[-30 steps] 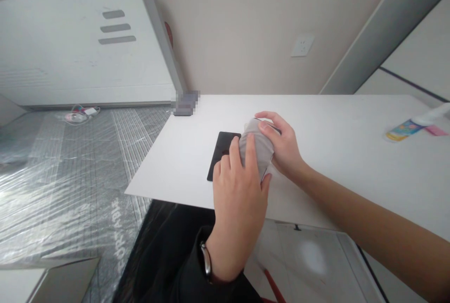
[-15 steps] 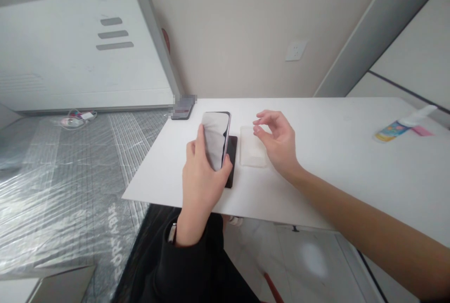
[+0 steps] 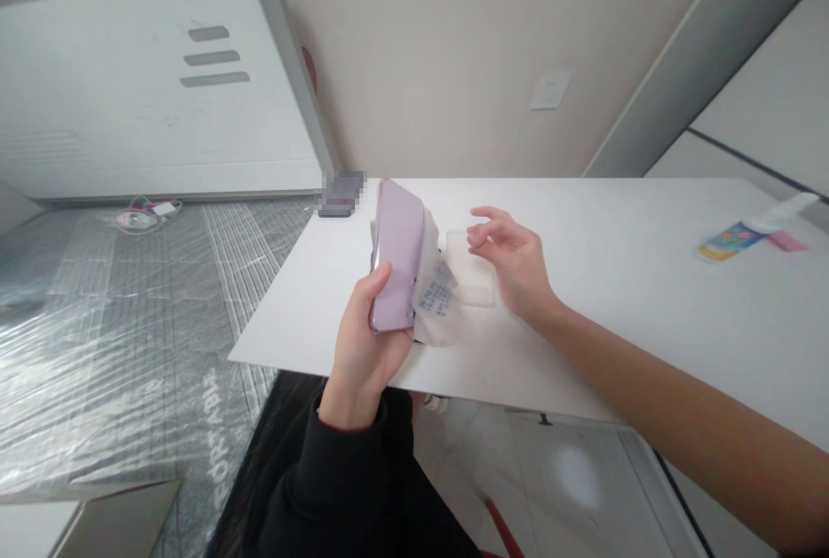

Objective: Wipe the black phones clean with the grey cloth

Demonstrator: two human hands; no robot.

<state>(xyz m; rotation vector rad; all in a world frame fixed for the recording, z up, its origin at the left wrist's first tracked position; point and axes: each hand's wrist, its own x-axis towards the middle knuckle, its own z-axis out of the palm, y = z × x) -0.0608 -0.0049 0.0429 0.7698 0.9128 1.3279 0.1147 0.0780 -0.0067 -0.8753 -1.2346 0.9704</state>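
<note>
Lilac back turned toward the viewer, the phone (image 3: 396,260) stands nearly upright above the near edge of the white table (image 3: 648,316). The left hand (image 3: 366,351) grips its lower end, thumb on the back and fingers wrapped behind. The phone wears no cover. The clear case (image 3: 472,273) lies flat and empty on the table at about three o'clock from the phone, just beside it. A thin translucent film (image 3: 435,303) with small blue print hangs loose and crumpled from the phone's right side. As far as I can judge, that sheet is only partly off, and the case has not been fitted to anything. The right hand (image 3: 515,269) hovers at the case's far end, fingers loosely curled and holding nothing; whether the fingertips touch the plastic I cannot tell. The phone's shell looks smooth and glossy with rounded corners, and its screen faces away. Well apart at three o'clock lie a colourful tube (image 3: 738,239) and a pink item (image 3: 787,241). At eleven o'clock from the phone, a blurred-out object (image 3: 340,193) sits at the table's far corner.
</note>
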